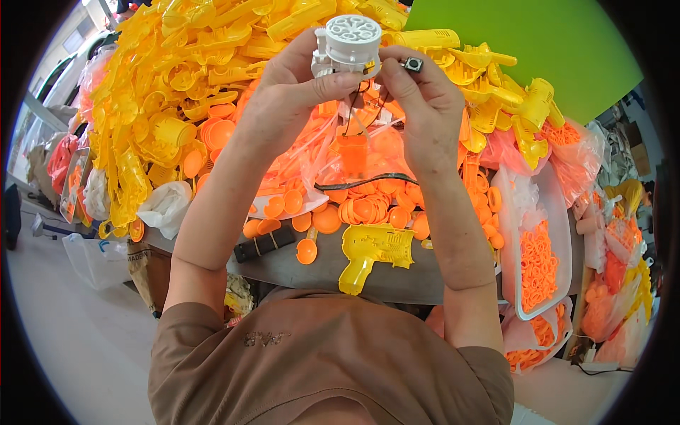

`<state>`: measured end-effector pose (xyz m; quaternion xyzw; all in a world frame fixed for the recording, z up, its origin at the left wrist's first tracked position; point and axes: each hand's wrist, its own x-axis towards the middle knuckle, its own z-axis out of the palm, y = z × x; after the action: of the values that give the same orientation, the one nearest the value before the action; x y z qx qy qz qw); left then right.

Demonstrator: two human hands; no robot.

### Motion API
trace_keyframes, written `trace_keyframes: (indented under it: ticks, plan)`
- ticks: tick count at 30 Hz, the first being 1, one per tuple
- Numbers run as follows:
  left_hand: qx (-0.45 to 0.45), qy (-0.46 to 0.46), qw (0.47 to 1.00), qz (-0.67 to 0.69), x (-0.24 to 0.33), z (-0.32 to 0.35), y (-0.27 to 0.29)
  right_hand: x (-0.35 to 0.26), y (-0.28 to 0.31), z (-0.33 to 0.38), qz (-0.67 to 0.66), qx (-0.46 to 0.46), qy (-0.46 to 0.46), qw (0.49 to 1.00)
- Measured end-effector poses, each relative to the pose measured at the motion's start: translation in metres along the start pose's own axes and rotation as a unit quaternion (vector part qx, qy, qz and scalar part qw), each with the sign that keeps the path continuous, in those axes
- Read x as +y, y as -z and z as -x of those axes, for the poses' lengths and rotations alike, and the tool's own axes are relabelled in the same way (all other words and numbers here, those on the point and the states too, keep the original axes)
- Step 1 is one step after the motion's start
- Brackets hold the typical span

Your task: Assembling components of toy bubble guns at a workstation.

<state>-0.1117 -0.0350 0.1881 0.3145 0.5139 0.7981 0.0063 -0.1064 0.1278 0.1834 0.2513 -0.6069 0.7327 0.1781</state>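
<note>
My left hand (294, 88) is closed around a white round plastic mechanism (353, 37), its holed face turned up, lifted over the piles. Beside it my right hand (425, 99) pinches a small black push-button switch (413, 64) on thin wires. Dark wires (358, 106) run down from the mechanism toward an orange box-shaped part (353, 154); whether it hangs or rests on the pile I cannot tell. Nearer to me, at the table's edge, lies a yellow gun-shaped half shell (374, 253), hollow side up.
A tall heap of yellow shells (191, 64) fills the back left. Orange round parts (368, 209) cover the middle. To the right stands a clear bin (563, 248) of orange rings (538, 265). A black strip (265, 243) lies at the near edge; a green panel (524, 49) rises behind.
</note>
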Motion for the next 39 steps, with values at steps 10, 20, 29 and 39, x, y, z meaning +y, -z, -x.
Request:
trace_keyframes:
  ticks: [10,20,29,39]
  plan:
    - [0.005,-0.06,0.952,-0.299,0.001,-0.032,0.014,-0.009,0.01,-0.026,0.046,-0.003,0.01,0.999]
    - [-0.019,0.02,0.985,-0.167,0.011,-0.042,0.021,0.02,0.006,-0.031,-0.182,-0.023,-0.172,0.968]
    - [-0.055,-0.009,0.944,-0.325,0.026,-0.047,0.016,0.01,0.019,-0.053,-0.009,-0.065,-0.174,0.983]
    - [-0.048,-0.026,0.656,-0.753,0.058,-0.062,0.001,0.015,-0.005,-0.075,0.066,-0.012,-0.12,0.991]
